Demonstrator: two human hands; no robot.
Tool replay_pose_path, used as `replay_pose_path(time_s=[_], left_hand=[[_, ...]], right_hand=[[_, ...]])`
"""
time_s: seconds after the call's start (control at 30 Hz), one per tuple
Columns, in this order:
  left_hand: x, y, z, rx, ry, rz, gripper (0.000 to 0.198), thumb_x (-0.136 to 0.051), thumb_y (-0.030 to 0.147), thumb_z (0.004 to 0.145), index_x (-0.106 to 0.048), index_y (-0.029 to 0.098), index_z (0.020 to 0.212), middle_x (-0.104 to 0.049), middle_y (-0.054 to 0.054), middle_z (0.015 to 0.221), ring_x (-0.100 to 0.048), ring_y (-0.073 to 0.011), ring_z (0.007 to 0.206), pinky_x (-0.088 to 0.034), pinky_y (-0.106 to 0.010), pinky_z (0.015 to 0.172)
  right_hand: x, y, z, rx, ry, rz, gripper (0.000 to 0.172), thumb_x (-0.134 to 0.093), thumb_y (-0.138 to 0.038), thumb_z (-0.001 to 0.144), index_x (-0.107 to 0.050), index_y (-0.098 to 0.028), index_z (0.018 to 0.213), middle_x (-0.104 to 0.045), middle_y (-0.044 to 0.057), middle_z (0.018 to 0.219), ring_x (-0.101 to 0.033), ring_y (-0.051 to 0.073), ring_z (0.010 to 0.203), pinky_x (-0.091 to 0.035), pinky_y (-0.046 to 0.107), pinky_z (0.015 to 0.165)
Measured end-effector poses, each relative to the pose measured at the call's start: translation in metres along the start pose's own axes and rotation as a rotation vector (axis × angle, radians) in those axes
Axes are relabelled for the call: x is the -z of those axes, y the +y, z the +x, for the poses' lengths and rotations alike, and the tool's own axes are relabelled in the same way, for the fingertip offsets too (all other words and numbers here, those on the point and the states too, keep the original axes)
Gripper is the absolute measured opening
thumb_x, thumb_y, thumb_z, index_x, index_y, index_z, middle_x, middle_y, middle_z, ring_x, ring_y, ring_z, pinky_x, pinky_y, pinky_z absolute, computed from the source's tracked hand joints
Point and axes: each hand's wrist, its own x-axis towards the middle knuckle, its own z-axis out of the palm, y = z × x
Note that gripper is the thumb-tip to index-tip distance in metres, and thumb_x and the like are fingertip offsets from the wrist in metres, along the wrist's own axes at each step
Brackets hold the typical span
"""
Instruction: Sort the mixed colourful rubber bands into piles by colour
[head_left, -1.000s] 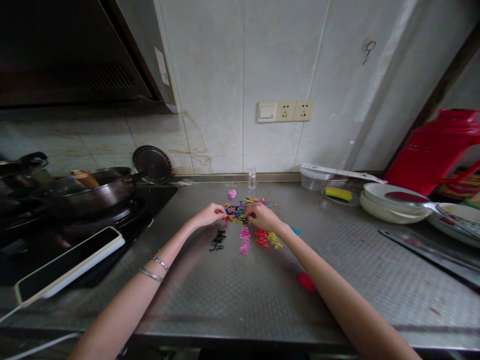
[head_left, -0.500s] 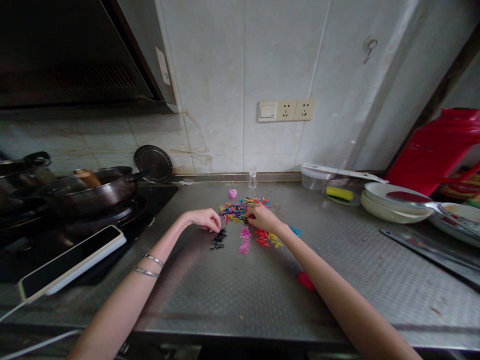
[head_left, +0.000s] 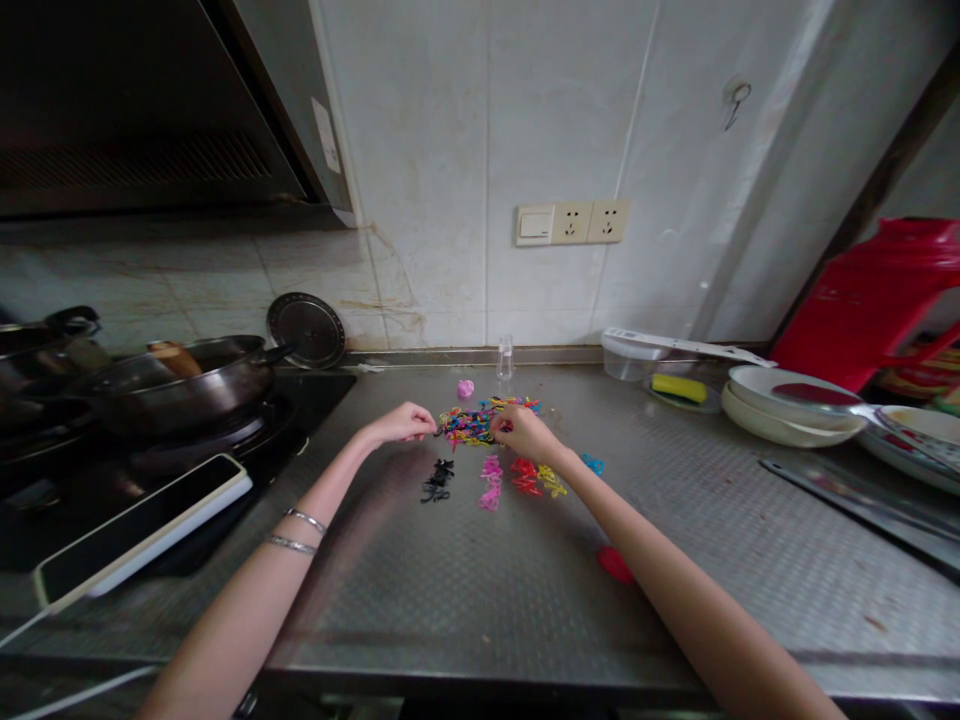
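A mixed pile of small coloured bands (head_left: pixel 480 422) lies on the steel counter (head_left: pixel 480 580). In front of it sit little sorted heaps: black (head_left: pixel 437 481), pink (head_left: pixel 490 480), red (head_left: pixel 523 475), yellow (head_left: pixel 551 481) and a few blue ones (head_left: pixel 592 464). My left hand (head_left: pixel 403 423) pinches at the left edge of the mixed pile, fingers closed on something too small to name. At the pile's right side, my right hand (head_left: pixel 526 432) has its fingers curled into the bands.
A wok (head_left: pixel 176 385) stands on the hob at left, with a phone (head_left: pixel 135 530) lying near its front. A small glass bottle (head_left: pixel 505 357) and pink cap (head_left: pixel 465 388) sit behind the pile. Bowls (head_left: pixel 787 410), sponge dish (head_left: pixel 677 387) and red thermos (head_left: pixel 870 300) crowd the right.
My left hand dropped to the black heap half a second ago and has come back up to the left edge of the mixed pile. The right hand barely moved.
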Motion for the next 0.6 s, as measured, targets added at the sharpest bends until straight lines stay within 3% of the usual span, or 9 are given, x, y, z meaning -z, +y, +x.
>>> replay_pose_path(time_s=[0.17, 0.37, 0.47, 0.6], left_hand=[[-0.004, -0.008, 0.007, 0.012, 0.087, -0.033, 0.036, -0.060, 0.043, 0.063, -0.064, 0.010, 0.076, -0.052, 0.001, 0.051, -0.037, -0.0057, 0.042, -0.024, -0.018, 0.040], [-0.012, -0.015, 0.017, -0.052, 0.091, -0.008, 0.030, -0.060, 0.038, 0.063, -0.066, 0.010, 0.073, -0.052, 0.001, 0.050, -0.038, -0.0066, 0.043, -0.026, -0.019, 0.043], [-0.017, -0.014, 0.020, -0.086, 0.102, 0.008, 0.028, -0.060, 0.036, 0.063, -0.066, 0.010, 0.071, -0.054, 0.000, 0.052, -0.040, -0.0076, 0.046, -0.028, -0.019, 0.045], [-0.025, -0.011, 0.022, -0.146, 0.070, 0.031, 0.028, -0.058, 0.035, 0.065, -0.066, 0.009, 0.071, -0.058, -0.002, 0.058, -0.045, -0.0092, 0.051, -0.031, -0.020, 0.049]], right_hand=[[-0.011, -0.033, -0.002, -0.021, 0.046, 0.078, 0.017, -0.051, -0.018, 0.071, -0.066, -0.017, 0.077, -0.065, 0.005, 0.085, -0.057, 0.014, 0.081, -0.041, 0.022, 0.075], [-0.029, -0.075, -0.011, -0.001, -0.052, 0.040, 0.018, -0.051, -0.020, 0.073, -0.067, -0.022, 0.082, -0.063, 0.004, 0.091, -0.055, 0.015, 0.089, -0.041, 0.022, 0.078], [-0.031, -0.081, -0.012, 0.058, -0.085, 0.018, 0.019, -0.051, -0.021, 0.074, -0.067, -0.022, 0.083, -0.063, 0.004, 0.092, -0.054, 0.015, 0.092, -0.040, 0.022, 0.079], [-0.022, -0.072, -0.009, 0.081, -0.065, 0.017, 0.019, -0.050, -0.021, 0.075, -0.067, -0.021, 0.084, -0.064, 0.005, 0.091, -0.055, 0.015, 0.090, -0.040, 0.023, 0.079]])
